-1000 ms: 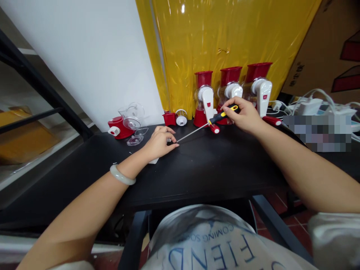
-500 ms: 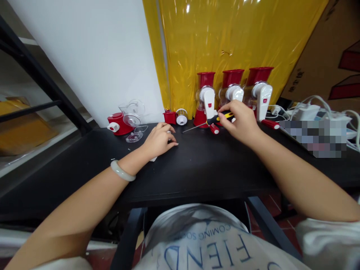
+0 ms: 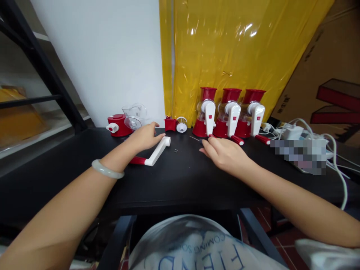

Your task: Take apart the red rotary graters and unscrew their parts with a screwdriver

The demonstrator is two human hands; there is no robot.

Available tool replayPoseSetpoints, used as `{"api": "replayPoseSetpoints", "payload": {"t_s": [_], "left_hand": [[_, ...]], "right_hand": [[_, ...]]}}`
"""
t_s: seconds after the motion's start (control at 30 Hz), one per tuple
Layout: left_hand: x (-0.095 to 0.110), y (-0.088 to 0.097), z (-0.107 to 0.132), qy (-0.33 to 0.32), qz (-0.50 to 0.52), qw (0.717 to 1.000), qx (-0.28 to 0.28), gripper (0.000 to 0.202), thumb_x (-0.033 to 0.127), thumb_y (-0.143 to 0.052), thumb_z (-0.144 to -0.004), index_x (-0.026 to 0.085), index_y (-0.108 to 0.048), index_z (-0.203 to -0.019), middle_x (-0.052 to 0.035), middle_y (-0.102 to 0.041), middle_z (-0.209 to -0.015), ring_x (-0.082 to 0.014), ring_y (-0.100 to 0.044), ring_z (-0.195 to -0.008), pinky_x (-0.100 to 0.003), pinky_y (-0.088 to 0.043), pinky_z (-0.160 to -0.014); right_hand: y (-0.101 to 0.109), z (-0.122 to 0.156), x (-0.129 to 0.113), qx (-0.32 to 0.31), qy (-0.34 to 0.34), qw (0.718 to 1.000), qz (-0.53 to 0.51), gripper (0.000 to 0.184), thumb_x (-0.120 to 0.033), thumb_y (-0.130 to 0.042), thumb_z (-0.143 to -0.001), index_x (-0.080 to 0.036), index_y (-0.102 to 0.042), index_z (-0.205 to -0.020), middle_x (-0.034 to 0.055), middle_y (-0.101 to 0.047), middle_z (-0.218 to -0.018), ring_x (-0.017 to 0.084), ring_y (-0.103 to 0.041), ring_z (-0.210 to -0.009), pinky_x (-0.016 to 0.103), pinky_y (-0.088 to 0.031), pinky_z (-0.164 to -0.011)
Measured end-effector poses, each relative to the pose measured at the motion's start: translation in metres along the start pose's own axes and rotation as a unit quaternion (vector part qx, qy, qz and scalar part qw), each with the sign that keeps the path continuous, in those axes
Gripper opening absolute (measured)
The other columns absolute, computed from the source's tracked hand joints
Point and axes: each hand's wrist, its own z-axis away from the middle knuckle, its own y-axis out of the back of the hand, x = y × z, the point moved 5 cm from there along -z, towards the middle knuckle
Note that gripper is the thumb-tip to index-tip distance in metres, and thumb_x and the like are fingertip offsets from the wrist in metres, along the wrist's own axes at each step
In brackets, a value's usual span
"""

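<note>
My left hand (image 3: pixel 144 137) hovers palm down at the back left of the black table (image 3: pixel 180 180), fingers loosely spread and holding nothing. It is just left of the round end of a white crank handle with a red grip (image 3: pixel 153 154), which lies flat on the table. My right hand (image 3: pixel 222 153) rests palm down with fingers stretched over the handle of a screwdriver (image 3: pixel 194 138); only its thin metal shaft shows, pointing left. Two tiny screws (image 3: pixel 176 151) lie between the hands.
Three red-and-white hand-crank grinders (image 3: pixel 229 116) stand in a row at the back before yellow plastic sheeting. A red base with clear parts (image 3: pixel 123 122) and a small red piece with a metal drum (image 3: pixel 176 124) sit at the back left. White cables and chargers (image 3: pixel 295 135) crowd the right.
My right hand lowered the screwdriver to the table and flattened over it. My left hand came off the white crank, which now lies uncovered, and moved back-left. The view tilted up.
</note>
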Motion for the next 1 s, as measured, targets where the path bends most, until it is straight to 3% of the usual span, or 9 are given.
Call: {"api": "replayPoseSetpoints", "payload": {"t_s": [0.07,0.23,0.33,0.5,0.77,1.0], "left_hand": [[-0.006,-0.006,-0.002,0.016,-0.001,0.999,-0.036,0.064,0.059,-0.052,-0.081,0.014,-0.053,-0.127,-0.0138,-0.07,-0.1,-0.0277,-0.066,-0.088,-0.034,-0.047,-0.076],[0.001,-0.021,-0.002,-0.009,0.016,0.997,-0.068,0.055,0.059,-0.043,-0.084,0.015,-0.067,-0.106,-0.0151,-0.071,-0.106,-0.028,-0.066,-0.093,-0.032,-0.048,-0.076],[0.004,-0.026,-0.001,0.0,0.005,0.997,-0.083,0.055,0.06,-0.039,-0.084,0.015,-0.071,-0.088,-0.0156,-0.073,-0.095,-0.0284,-0.067,-0.087,-0.031,-0.047,-0.073],[0.008,-0.029,0.001,0.0,0.017,0.995,-0.103,0.048,0.06,-0.05,-0.076,0.016,-0.068,-0.071,-0.0154,-0.072,-0.08,-0.0284,-0.067,-0.073,-0.033,-0.047,-0.067],[0.013,-0.031,0.002,-0.023,-0.017,0.994,-0.105,0.045,0.05,-0.04,-0.086,0.014,-0.066,-0.082,-0.0207,-0.07,-0.096,-0.0321,-0.067,-0.086,-0.036,-0.047,-0.074],[0.01,-0.024,-0.002,-0.024,0.049,0.998,-0.034,0.051,0.051,-0.033,-0.09,0.013,-0.061,-0.108,-0.0184,-0.068,-0.108,-0.0323,-0.065,-0.098,-0.039,-0.046,-0.083]], "right_hand": [[0.002,0.009,-0.006,-0.009,-0.001,1.0,0.014,0.028,-0.025,-0.043,-0.098,-0.009,-0.061,-0.111,0.0116,-0.064,-0.091,0.019,-0.057,-0.072,0.031,-0.04,-0.061],[0.008,0.03,-0.018,-0.087,-0.018,0.996,0.022,0.028,-0.016,-0.042,-0.095,-0.011,-0.059,-0.117,0.011,-0.065,-0.093,0.019,-0.058,-0.074,0.03,-0.04,-0.057],[0.006,0.034,-0.027,-0.167,-0.033,0.985,0.027,0.031,-0.007,-0.041,-0.09,-0.015,-0.062,-0.111,0.0088,-0.065,-0.089,0.018,-0.058,-0.07,0.029,-0.038,-0.053],[-0.001,0.034,-0.03,-0.263,-0.09,0.96,0.026,0.03,-0.004,-0.043,-0.086,-0.017,-0.064,-0.103,0.0089,-0.064,-0.092,0.018,-0.061,-0.065,0.029,-0.031,-0.044],[-0.019,0.042,-0.01,-0.349,-0.151,0.925,-0.006,0.026,-0.009,-0.045,-0.089,-0.018,-0.06,-0.107,0.0082,-0.066,-0.084,0.021,-0.066,-0.068,0.027,-0.028,-0.044],[-0.012,0.032,-0.009,-0.309,-0.169,0.936,0.009,0.021,-0.023,-0.045,-0.093,-0.016,-0.06,-0.105,0.0113,-0.066,-0.082,0.024,-0.065,-0.071,0.028,-0.028,-0.049]]}}
